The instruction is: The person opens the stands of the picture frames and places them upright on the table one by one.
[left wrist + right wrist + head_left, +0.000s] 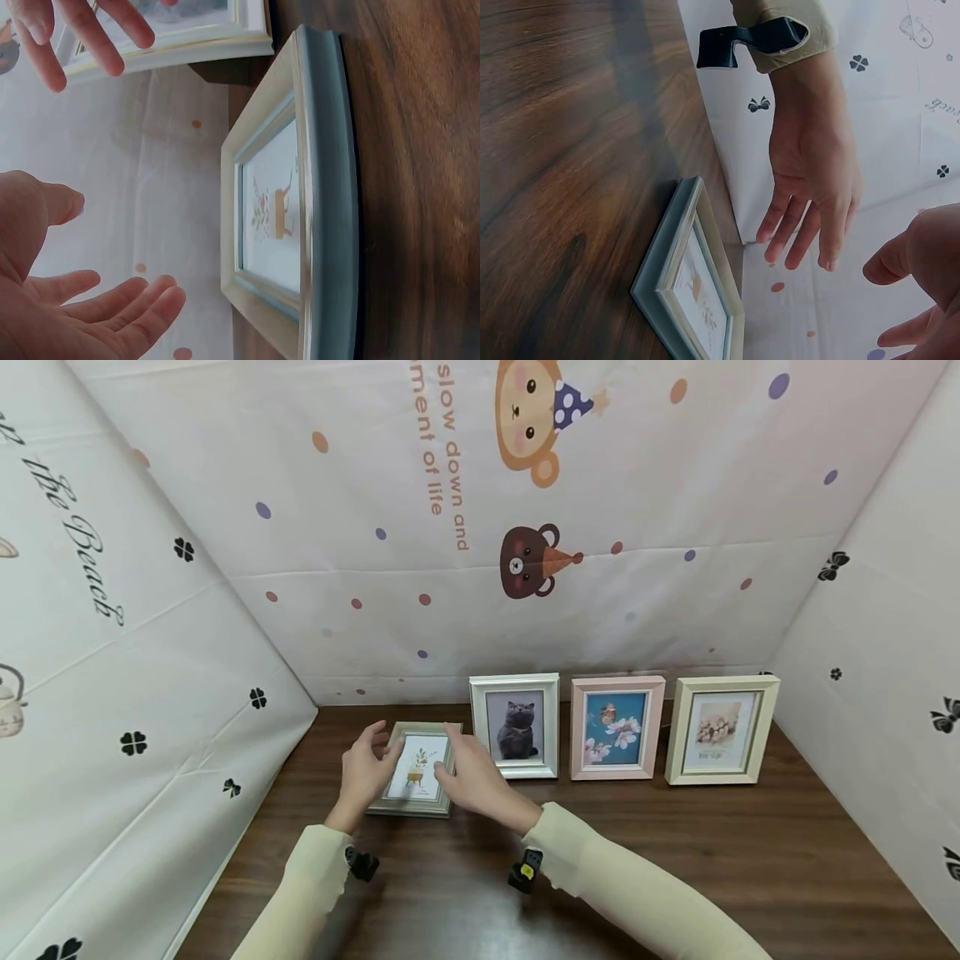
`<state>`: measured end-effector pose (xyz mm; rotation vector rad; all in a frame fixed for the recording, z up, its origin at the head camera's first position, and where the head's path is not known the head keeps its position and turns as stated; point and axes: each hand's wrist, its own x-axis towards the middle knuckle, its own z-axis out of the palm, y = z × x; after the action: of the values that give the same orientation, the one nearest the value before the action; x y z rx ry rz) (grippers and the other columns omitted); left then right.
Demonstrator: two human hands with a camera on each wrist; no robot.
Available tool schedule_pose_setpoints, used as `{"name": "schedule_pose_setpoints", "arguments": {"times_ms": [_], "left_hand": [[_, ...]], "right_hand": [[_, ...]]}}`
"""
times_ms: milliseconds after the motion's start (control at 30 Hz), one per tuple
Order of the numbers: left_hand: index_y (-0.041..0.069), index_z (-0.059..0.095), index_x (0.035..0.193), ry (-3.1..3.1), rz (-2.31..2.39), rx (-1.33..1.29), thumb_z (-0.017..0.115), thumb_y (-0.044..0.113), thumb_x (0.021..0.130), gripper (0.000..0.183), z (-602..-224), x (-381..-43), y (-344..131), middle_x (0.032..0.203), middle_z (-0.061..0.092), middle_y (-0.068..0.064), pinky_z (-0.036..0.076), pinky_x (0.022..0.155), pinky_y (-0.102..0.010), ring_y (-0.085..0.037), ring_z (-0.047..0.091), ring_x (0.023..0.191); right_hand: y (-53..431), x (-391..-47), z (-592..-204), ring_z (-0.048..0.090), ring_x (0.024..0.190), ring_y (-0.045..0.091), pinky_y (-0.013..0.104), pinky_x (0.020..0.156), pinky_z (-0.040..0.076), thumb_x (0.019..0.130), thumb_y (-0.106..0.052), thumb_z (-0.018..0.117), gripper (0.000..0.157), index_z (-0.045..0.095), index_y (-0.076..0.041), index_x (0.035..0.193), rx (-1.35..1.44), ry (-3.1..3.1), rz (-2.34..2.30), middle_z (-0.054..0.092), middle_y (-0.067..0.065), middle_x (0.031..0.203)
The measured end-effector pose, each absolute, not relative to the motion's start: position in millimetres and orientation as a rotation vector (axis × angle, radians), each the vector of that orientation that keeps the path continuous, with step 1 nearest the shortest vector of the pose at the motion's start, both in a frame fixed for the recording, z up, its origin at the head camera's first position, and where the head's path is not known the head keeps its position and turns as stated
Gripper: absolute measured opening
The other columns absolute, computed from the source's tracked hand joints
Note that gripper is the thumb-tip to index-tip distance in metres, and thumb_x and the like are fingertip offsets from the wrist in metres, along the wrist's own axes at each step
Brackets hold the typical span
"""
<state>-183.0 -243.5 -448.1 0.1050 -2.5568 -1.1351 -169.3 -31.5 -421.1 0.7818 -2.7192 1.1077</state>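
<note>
A grey-green picture frame [411, 807] with a potted-plant print lies flat, face up, on the dark wooden table. Over its left side hovers my left hand [366, 772], its fingers loosely bent and holding nothing. My right hand [474, 774] hangs over the frame's right side, also with nothing in it. In the left wrist view a gap shows between my left hand [90, 300] and the lying frame [330, 195]. The right wrist view shows my left hand [814, 172] with fingers extended above the frame [682, 277], and part of my right hand [930, 262] at the edge.
Three frames stand upright to the right: a silver-white one [551, 727] with a cat, a pink one [655, 727] with blossoms, and a cream one [761, 731] with a flower print. Printed cloth [652, 610] covers the walls around the wooden table [637, 852].
</note>
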Motion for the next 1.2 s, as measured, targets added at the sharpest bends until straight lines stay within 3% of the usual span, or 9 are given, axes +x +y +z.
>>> {"name": "schedule_pose_setpoints", "arguments": {"times_ms": [267, 433, 567, 667, 733, 833, 1033, 1200], "left_hand": [[-0.003, 0.053, 0.143, -2.561, -1.072, 0.144, 0.069, 0.024, 0.1, 0.053, -447, -184, -255, 0.128, 0.065, -0.029, 0.055, 0.089, -0.055, -0.042, 0.07, 0.106], [-0.007, 0.051, 0.143, -2.631, -1.009, 0.153, 0.066, 0.026, 0.101, 0.055, -455, -189, -263, 0.132, 0.062, -0.032, 0.05, 0.096, -0.059, -0.048, 0.063, 0.115], [-0.009, 0.047, 0.145, -2.736, -0.962, 0.163, 0.062, 0.03, 0.104, 0.058, -464, -195, -270, 0.136, 0.057, -0.034, 0.046, 0.1, -0.062, -0.051, 0.056, 0.124], [-0.009, 0.047, 0.145, -2.809, -0.922, 0.199, 0.06, 0.031, 0.105, 0.058, -469, -199, -273, 0.139, 0.055, -0.035, 0.045, 0.102, -0.063, -0.052, 0.053, 0.127], [-0.01, 0.049, 0.143, -2.849, -0.895, 0.224, 0.059, 0.031, 0.104, 0.058, -471, -201, -274, 0.14, 0.054, -0.035, 0.044, 0.104, -0.063, -0.052, 0.052, 0.128], [-0.012, 0.052, 0.139, -2.905, -0.871, 0.253, 0.058, 0.032, 0.105, 0.056, -472, -203, -273, 0.138, 0.056, -0.034, 0.046, 0.103, -0.061, -0.051, 0.054, 0.126], [-0.011, 0.061, 0.13, -2.996, -0.898, 0.296, 0.057, 0.031, 0.105, 0.049, -473, -203, -273, 0.131, 0.061, -0.032, 0.052, 0.093, -0.057, -0.044, 0.063, 0.113], [-0.008, 0.064, 0.128, -3.016, -0.927, 0.322, 0.06, 0.03, 0.104, 0.045, -472, -202, -275, 0.127, 0.063, -0.03, 0.056, 0.079, -0.049, -0.035, 0.066, 0.097]], "right_hand": [[-48, -176, -422, 0.053, 0.132, 0.044, 0.052, 0.109, 0.045, 0.099, -0.02, 0.063, 0.069, 0.034, 0.004, 0.156, 0.732, -2.772, 1.104, 0.049, 0.027, 0.149], [-56, -185, -427, 0.056, 0.129, 0.042, 0.051, 0.104, 0.049, 0.101, -0.025, 0.062, 0.073, 0.027, 0.001, 0.159, 0.691, -2.892, 1.053, 0.052, 0.027, 0.146], [-61, -192, -432, 0.07, 0.09, 0.032, 0.043, 0.072, 0.058, 0.101, -0.027, 0.063, 0.075, 0.026, -0.001, 0.16, 0.637, -3.013, 0.95, 0.068, 0.024, 0.116], [-65, -196, -437, 0.059, 0.057, 0.022, 0.035, 0.05, 0.048, 0.101, -0.027, 0.064, 0.077, 0.023, -0.001, 0.161, 0.612, -3.093, 0.892, 0.07, 0.018, 0.087], [-66, -198, -440, 0.052, 0.05, 0.019, 0.033, 0.047, 0.044, 0.1, -0.027, 0.064, 0.078, 0.022, -0.001, 0.161, 0.601, -3.128, 0.867, 0.068, 0.015, 0.079], [-68, -200, -445, 0.055, 0.052, 0.019, 0.034, 0.049, 0.047, 0.1, -0.028, 0.064, 0.078, 0.024, -0.001, 0.161, 0.581, -3.149, 0.832, 0.069, 0.015, 0.081], [-72, -204, -451, 0.068, 0.073, 0.029, 0.041, 0.062, 0.056, 0.098, -0.027, 0.066, 0.073, 0.032, 0.0, 0.157, 0.499, -3.15, 0.829, 0.072, 0.022, 0.102], [-76, -206, -456, 0.066, 0.07, 0.027, 0.04, 0.06, 0.055, 0.1, -0.024, 0.066, 0.064, 0.04, -0.002, 0.153, 0.458, -3.151, 0.854, 0.072, 0.021, 0.105]]}}
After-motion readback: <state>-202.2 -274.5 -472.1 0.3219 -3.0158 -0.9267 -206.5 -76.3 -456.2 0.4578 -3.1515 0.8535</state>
